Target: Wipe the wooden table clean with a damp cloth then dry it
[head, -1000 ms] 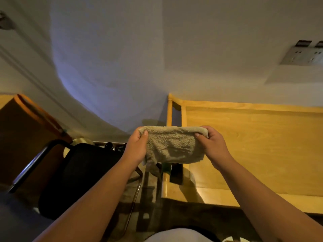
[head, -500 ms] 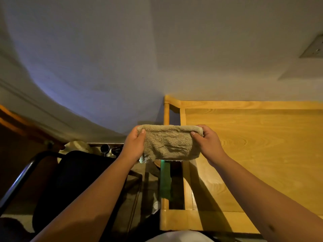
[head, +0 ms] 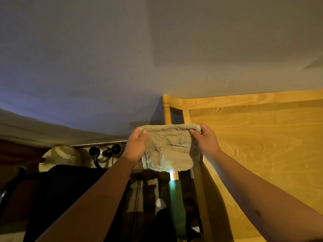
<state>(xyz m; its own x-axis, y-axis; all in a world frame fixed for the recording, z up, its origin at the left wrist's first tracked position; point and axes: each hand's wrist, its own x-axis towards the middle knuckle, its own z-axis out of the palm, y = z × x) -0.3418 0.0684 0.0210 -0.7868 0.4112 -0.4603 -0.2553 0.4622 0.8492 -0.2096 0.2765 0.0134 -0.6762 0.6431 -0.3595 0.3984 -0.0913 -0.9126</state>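
Both hands, left hand (head: 135,145) and right hand (head: 206,140), pinch the top corners of the folded cloth (head: 168,147), holding it spread in air beside the wooden table's (head: 262,154) left edge, probably to arrange it for wiping.

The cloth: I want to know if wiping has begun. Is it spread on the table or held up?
Held up. The left hand and right hand pinch the cloth's top corners; it hangs beside the wooden table.

Head cam – looks fwd/down, close over table (head: 262,154) edge.
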